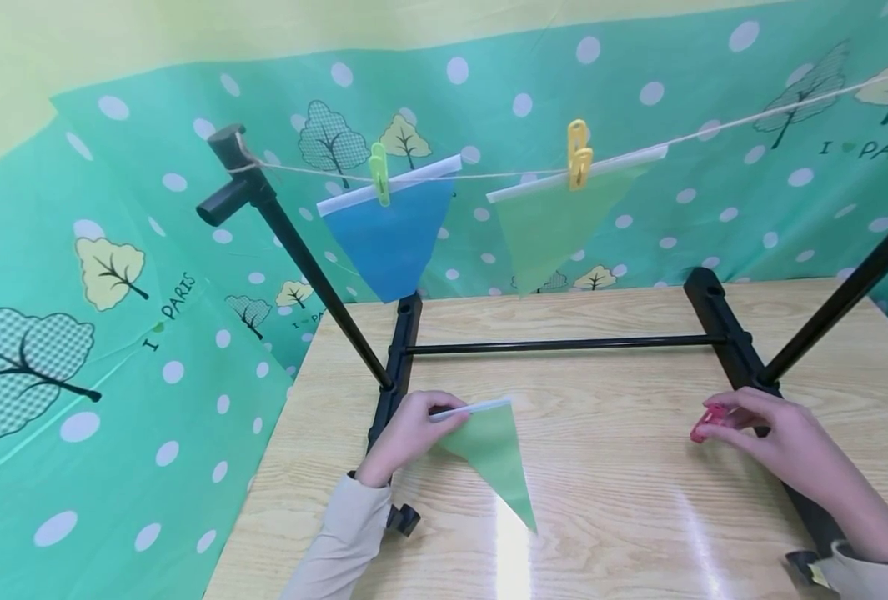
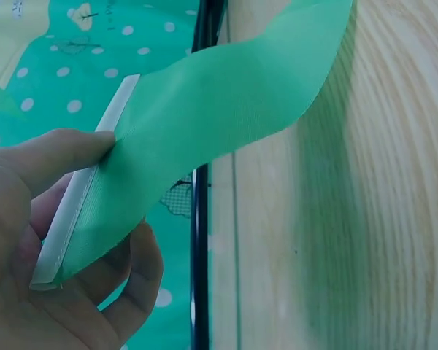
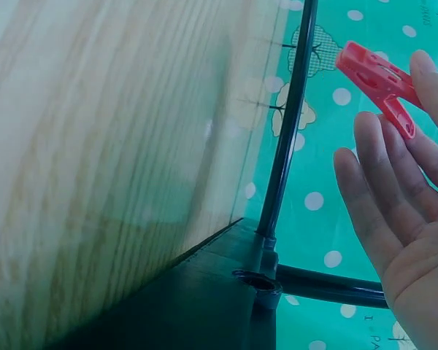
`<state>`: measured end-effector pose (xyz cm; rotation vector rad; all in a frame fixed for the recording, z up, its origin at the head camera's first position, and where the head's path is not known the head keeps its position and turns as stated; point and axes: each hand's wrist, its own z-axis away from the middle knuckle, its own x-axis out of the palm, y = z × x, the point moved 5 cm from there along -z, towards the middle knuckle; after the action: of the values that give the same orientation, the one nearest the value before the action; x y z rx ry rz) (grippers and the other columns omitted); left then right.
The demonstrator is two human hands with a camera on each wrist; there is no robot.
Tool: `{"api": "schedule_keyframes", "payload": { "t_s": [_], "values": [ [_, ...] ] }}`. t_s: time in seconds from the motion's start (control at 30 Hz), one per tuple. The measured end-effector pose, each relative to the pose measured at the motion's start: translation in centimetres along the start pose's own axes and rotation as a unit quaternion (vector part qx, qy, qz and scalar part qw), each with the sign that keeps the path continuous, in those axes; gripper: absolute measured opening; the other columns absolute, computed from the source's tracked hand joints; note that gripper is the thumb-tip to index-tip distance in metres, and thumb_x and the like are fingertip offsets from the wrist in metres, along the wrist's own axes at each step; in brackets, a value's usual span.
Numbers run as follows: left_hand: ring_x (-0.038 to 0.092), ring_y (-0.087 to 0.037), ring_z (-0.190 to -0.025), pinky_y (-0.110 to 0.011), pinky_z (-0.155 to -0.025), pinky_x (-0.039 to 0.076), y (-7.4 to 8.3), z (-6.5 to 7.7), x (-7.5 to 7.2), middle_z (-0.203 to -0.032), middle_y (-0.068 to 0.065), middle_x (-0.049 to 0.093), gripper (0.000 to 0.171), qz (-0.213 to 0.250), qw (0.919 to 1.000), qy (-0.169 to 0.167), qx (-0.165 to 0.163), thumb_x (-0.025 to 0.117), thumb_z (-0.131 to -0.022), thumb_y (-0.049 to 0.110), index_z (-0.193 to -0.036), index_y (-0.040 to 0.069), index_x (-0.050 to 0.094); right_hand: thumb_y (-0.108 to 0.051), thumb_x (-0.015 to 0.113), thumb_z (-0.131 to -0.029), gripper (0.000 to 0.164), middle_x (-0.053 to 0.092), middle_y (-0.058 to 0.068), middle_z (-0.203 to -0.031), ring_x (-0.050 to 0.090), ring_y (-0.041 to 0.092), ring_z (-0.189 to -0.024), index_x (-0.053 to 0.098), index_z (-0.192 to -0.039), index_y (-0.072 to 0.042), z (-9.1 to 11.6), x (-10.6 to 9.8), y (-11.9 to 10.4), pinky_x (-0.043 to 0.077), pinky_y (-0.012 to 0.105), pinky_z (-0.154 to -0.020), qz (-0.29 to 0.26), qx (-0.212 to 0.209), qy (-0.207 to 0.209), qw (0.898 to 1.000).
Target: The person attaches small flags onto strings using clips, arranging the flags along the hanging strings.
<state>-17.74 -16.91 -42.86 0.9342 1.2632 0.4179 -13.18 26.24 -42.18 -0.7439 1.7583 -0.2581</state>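
Observation:
My left hand point(image 1: 413, 429) pinches a green triangular pennant point(image 1: 498, 450) by its white top band, thumb on one side and fingers behind. In the left wrist view the pennant point(image 2: 204, 109) curves away over the wooden table. At the right, my right hand point(image 1: 781, 433) holds a red clothespin point(image 1: 709, 422) between thumb and fingers; its jaw end points away from the palm in the right wrist view. On the string point(image 1: 721, 127) hang a blue pennant point(image 1: 391, 237), held by a green clothespin point(image 1: 379, 173), and a light green pennant point(image 1: 564, 221), held by a yellow clothespin point(image 1: 579, 156).
A black rack stands on the wooden table point(image 1: 601, 483), with a left post point(image 1: 316, 275), a right post point(image 1: 849, 287) and a low crossbar point(image 1: 564, 343). Behind it hangs a teal dotted cloth point(image 1: 188, 400) with tree prints.

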Motion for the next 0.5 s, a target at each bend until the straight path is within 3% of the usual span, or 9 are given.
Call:
{"api": "schedule_keyframes", "payload": {
  "t_s": [0.3,0.5],
  "values": [
    [0.066,-0.013,-0.096,-0.034,-0.085,0.053,1.3,-0.2,-0.1,-0.105,-0.002,0.073,0.017,-0.005,0.9998,-0.005,0.018,0.066,-0.097,0.023,-0.105,0.012,0.076,-0.002,0.086,-0.071,0.043,0.068,0.002,-0.087,0.054,-0.011,-0.074,0.069,-0.111,-0.002,-0.3,-0.6,-0.3,0.046,0.006,-0.065,0.024,-0.014,0.018,0.999],
    [0.066,-0.008,-0.090,-0.029,-0.082,0.053,1.6,-0.7,0.1,-0.100,0.005,0.074,0.012,-0.007,0.9997,-0.004,0.022,0.070,-0.094,0.025,-0.101,0.017,0.077,0.001,0.087,-0.067,0.048,0.070,0.002,-0.085,0.056,-0.011,-0.074,0.066,-0.110,-0.002,-0.5,-1.0,-0.6,0.045,0.004,-0.067,0.012,-0.021,0.032,0.999]
  ]
}}
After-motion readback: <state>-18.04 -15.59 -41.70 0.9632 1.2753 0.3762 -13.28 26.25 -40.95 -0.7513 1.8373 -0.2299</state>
